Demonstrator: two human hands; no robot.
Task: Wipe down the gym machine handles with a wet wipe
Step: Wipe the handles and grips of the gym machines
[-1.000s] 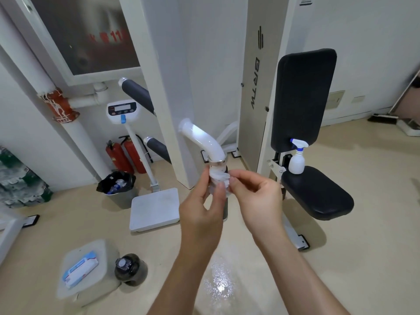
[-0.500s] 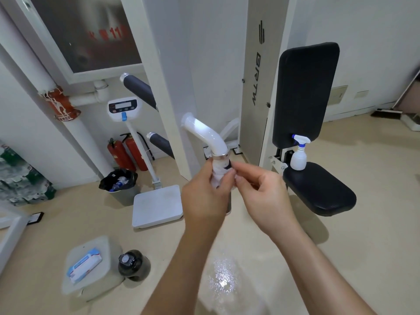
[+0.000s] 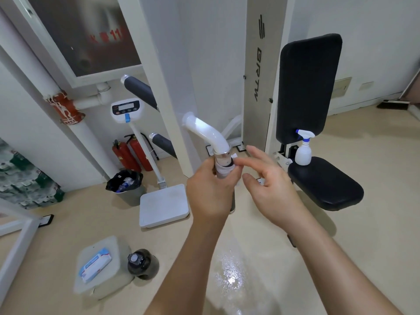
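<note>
A white bent arm point(image 3: 204, 131) of the gym machine ends in a metal ring and a dark handle pointing down. A white wet wipe point(image 3: 223, 170) is wrapped round the top of that handle. My left hand point(image 3: 210, 189) grips the handle with the wipe under its fingers. My right hand point(image 3: 270, 185) hovers just right of the handle, fingers spread and relaxed, holding nothing; its fingertips are near the wipe's edge. Two more dark handles point(image 3: 141, 89) point(image 3: 163, 145) stick out at the left of the white post.
The machine's black seat point(image 3: 327, 187) and backrest point(image 3: 306, 87) stand at right, with a spray bottle point(image 3: 303, 148) on the seat. On the floor lie a wipe pack point(image 3: 95, 264) on a box, a dark bottle point(image 3: 142, 263), a scale point(image 3: 163, 204), a bin point(image 3: 127, 185) and fire extinguishers point(image 3: 130, 153).
My right hand let go of the wipe and drew back to the right with its fingers opening. My left hand stays wrapped round the handle and wipe.
</note>
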